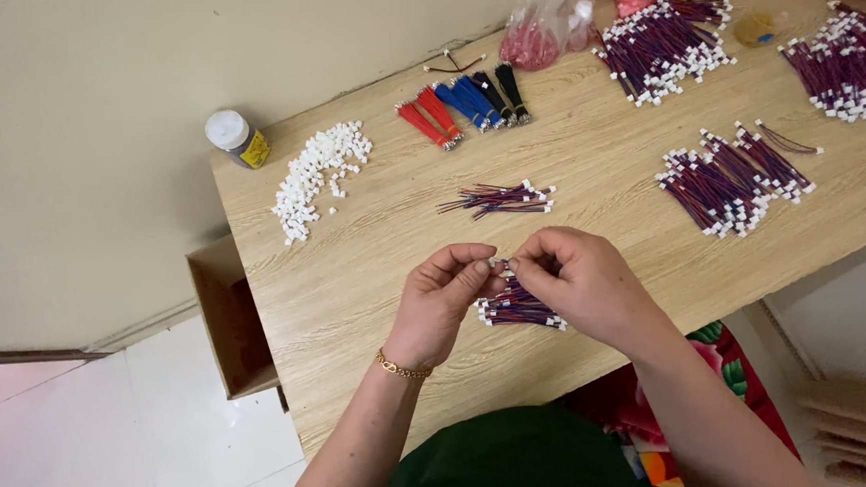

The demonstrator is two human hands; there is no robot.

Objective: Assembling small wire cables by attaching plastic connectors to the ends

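Note:
My left hand (444, 301) and my right hand (578, 280) meet above the wooden table (354, 268). Their fingertips pinch a small white connector (502, 263) between them, with thin red and blue wires hanging below. Right under the hands lies a small bundle of such wired connectors (517, 309). A second small bundle (502, 199) rests a little farther away on the table. A gold bracelet circles my left wrist.
A heap of loose white connector housings (317, 175) lies at far left beside a small capped bottle (237, 138). Red, blue and black wire bunches (465, 106) sit at the back. Large finished bundles (730, 180) (663, 47) (848, 63) lie right. Plastic bags (559, 15) stand behind. An open cardboard box (227, 321) hangs at the table's left edge.

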